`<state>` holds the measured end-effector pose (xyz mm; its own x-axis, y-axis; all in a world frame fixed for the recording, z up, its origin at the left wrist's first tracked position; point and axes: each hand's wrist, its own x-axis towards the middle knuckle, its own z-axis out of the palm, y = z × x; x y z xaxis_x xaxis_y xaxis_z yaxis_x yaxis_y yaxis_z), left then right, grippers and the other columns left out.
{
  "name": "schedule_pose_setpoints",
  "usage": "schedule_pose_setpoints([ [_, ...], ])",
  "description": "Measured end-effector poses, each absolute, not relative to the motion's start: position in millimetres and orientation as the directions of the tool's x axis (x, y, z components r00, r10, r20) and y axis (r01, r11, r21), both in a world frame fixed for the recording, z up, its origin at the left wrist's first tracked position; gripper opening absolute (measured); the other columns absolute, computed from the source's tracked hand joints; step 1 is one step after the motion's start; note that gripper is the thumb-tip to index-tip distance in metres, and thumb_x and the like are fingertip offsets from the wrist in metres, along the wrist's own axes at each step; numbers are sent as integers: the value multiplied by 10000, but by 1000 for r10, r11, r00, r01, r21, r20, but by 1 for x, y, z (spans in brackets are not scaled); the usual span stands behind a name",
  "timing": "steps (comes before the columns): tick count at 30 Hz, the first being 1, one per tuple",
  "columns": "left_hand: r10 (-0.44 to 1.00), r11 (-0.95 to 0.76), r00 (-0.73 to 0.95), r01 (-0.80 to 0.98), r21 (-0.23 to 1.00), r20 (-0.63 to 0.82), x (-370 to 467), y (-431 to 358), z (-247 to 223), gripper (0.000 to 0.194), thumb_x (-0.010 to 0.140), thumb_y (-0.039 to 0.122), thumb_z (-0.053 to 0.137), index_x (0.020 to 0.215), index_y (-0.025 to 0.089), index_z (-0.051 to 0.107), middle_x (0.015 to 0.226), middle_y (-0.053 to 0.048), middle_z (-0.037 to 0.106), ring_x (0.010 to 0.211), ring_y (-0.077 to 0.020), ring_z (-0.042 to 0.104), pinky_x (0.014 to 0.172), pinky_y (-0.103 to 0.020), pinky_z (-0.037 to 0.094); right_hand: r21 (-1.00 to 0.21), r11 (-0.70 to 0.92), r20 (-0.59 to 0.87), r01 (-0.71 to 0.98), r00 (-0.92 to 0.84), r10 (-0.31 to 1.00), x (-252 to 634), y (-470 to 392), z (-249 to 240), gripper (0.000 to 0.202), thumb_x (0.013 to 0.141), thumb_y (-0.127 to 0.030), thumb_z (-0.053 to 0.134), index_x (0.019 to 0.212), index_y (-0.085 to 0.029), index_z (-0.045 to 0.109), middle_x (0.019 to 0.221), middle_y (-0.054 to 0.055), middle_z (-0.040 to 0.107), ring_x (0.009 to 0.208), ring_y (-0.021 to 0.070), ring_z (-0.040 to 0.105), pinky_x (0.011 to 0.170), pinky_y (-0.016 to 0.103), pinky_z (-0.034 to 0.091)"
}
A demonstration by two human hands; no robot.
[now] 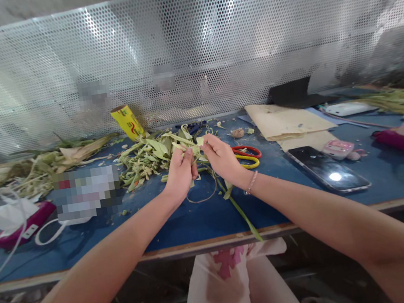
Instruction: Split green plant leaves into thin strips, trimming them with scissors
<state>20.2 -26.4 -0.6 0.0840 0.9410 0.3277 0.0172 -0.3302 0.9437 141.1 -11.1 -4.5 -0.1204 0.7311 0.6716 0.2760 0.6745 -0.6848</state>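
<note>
My left hand [180, 174] and my right hand [223, 161] are close together over the blue tabletop, fingers pinched. Between them is a pale green leafy piece [199, 141], its ends partly hidden by the fingers. Below my right hand a long green stem [239, 209] slants toward the table's front edge; I cannot tell whether it is joined to the held piece. A thin wire or thread loop [209, 199] hangs under the hands. Left of them lies a heap of green leaves and stems [143, 163]. Red- and yellow-handled scissors [252, 156] rest right beside my right hand.
A yellow tube [129, 123] leans near the perforated metal panel [200, 40]. On the right are brown paper sheets [281, 122], a phone [328, 168] and a pink case [338, 148]. Purple power strips [39, 219] sit at both sides; more plant stems [45, 167] lie left.
</note>
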Motion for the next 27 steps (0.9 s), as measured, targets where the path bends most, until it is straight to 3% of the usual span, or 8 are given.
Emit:
schedule_pose_setpoints([
  [7, 949, -312, 59, 47, 949, 309, 19, -27, 4, 185, 803, 373, 462, 769, 199, 412, 401, 82, 429, 349, -53, 370, 383, -162, 263, -704, 659, 650, 265, -133, 748, 145, -6, -4, 112, 842, -275, 366, 754, -219, 408, 603, -50, 361, 525, 96, 332, 537, 236, 301],
  [11, 952, -286, 112, -9, 958, 285, 15, -20, 0, 201, 770, 325, 513, 670, 165, 442, 471, 48, 469, 378, -37, 333, 409, -179, 269, -752, 622, 594, 216, -186, 783, 147, -4, -6, 110, 842, -289, 369, 759, -222, 395, 545, -68, 318, 475, 90, 301, 494, 232, 274],
  [15, 939, -341, 70, 46, 939, 337, 12, -17, -2, 194, 771, 304, 500, 649, 162, 450, 519, 51, 406, 458, -58, 386, 485, -198, 350, -741, 628, 577, 237, -254, 777, 146, -5, -6, 168, 829, -319, 406, 701, -210, 414, 550, -59, 381, 486, 86, 362, 498, 227, 302],
  [20, 896, -434, 48, 302, 849, 442, 10, -18, -1, 142, 764, 257, 498, 660, 160, 499, 618, 12, 487, 594, -99, 465, 564, -221, 390, -784, 558, 490, 273, -279, 826, 143, -9, -3, 179, 844, -290, 354, 686, -213, 388, 484, -68, 416, 391, 84, 402, 471, 229, 328],
  [27, 896, -427, -23, 227, 876, 443, 13, -21, -2, 113, 780, 264, 494, 697, 187, 486, 578, 24, 460, 546, -99, 463, 488, -200, 351, -715, 616, 568, 332, -238, 788, 138, -21, 5, 149, 820, -235, 388, 675, -208, 405, 588, -30, 465, 555, 118, 470, 566, 248, 353],
])
